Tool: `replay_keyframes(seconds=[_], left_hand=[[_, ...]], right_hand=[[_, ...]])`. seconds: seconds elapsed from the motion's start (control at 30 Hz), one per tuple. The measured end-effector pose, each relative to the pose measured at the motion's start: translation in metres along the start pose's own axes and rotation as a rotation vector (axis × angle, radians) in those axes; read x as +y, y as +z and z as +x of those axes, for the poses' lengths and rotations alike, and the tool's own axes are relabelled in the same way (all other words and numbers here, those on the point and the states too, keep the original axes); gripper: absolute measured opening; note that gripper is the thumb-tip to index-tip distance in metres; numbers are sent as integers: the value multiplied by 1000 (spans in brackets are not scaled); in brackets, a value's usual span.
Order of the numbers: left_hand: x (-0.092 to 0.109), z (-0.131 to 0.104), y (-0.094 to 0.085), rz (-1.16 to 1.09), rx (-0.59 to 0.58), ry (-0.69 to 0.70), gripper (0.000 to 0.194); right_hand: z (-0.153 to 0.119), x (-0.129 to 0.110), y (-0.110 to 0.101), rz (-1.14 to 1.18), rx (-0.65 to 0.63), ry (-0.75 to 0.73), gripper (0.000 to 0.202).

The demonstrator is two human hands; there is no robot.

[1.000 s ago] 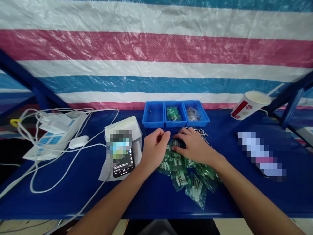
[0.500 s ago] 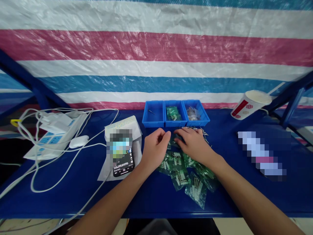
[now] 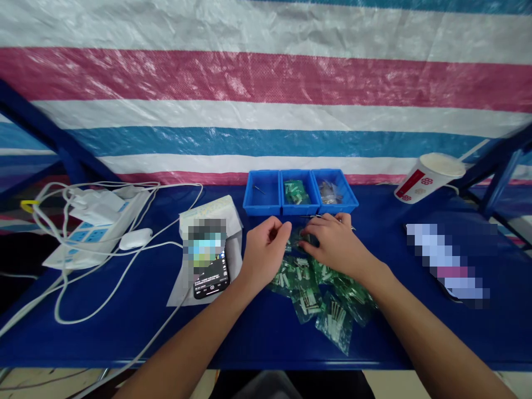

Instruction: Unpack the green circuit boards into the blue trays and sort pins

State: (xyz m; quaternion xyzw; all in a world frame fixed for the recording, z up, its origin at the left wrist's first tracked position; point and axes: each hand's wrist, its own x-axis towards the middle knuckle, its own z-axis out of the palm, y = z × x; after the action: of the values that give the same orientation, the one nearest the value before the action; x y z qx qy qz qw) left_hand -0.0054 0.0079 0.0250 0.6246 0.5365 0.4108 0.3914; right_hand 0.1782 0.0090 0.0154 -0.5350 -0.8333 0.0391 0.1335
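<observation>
My left hand [image 3: 266, 249] is closed in front of the left blue bin [image 3: 261, 194], thumb against curled fingers; whatever it may hold is hidden. To its right, my right hand [image 3: 332, 241] bends its fingers over a small clear bag [image 3: 306, 238], and its thumb and fingers look pinched on the bag. Greenish bags of screws and white plugs [image 3: 307, 302] lie heaped below and between both hands. Loose metal screws show just behind the right fingers. The middle bin [image 3: 296, 193] has a green bag in it, and the right bin [image 3: 330, 193] holds clear bags.
A phone [image 3: 211, 280] lies on white paper [image 3: 178, 288] at the left. Farther left are a power strip [image 3: 89, 238], white cables and a white adapter [image 3: 135, 238]. A paper cup [image 3: 430, 177] and a blurred flat object [image 3: 446, 263] are at the right.
My right hand has shifted slightly right, uncovering more of the clear bag and covering more of the loose screws. The left hand looks unchanged; the view has moved slightly.
</observation>
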Motion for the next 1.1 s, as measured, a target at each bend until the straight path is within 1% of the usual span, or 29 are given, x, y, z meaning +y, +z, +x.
replay_keyframes(seconds=[0.2, 0.33, 0.4, 0.47, 0.53, 0.57, 0.63, 0.73, 0.8, 0.83, 0.9, 0.97, 1.03, 1.1], left_hand=[[1, 0, 0, 14, 5, -8, 39], [0, 1, 0, 12, 0, -17, 39], [-1, 1, -1, 4, 0, -14, 39], [-2, 1, -1, -4, -6, -11, 40], [-2, 1, -2, -10, -20, -11, 41], [-3, 1, -2, -14, -25, -12, 42], [-5, 1, -2, -39, -30, -10, 42], [-7, 1, -2, -129, -49, 1, 39], [-7, 0, -3, -168, -119, 3, 40], [-7, 0, -2, -175, -170, 2, 42], [-8, -1, -1, -177, -269, 6, 44], [-9, -2, 0, -191, -318, 10, 44], [-10, -2, 2, -229, -317, 8, 42], [-11, -2, 3, -286, -294, 0, 41]], right_hand=[[1, -2, -1, -49, 31, -49, 24], [0, 0, -5, -41, 69, -77, 26], [0, 2, -8, -7, 99, -56, 25], [0, 3, -11, 61, 144, -1, 23], [1, 4, -16, 185, 199, 66, 20], [1, 4, -18, 283, 220, 101, 19], [2, 3, -22, 573, 231, 182, 20], [3, -1, -23, 1112, 164, 287, 25], [4, -5, -21, 1378, 99, 323, 24], [4, -8, -20, 1468, 64, 343, 22], [5, -14, -17, 1581, 0, 395, 20], [6, -19, -15, 1644, -41, 435, 22], [8, -23, -12, 1678, -36, 462, 25], [9, -23, -9, 1688, -3, 493, 33]])
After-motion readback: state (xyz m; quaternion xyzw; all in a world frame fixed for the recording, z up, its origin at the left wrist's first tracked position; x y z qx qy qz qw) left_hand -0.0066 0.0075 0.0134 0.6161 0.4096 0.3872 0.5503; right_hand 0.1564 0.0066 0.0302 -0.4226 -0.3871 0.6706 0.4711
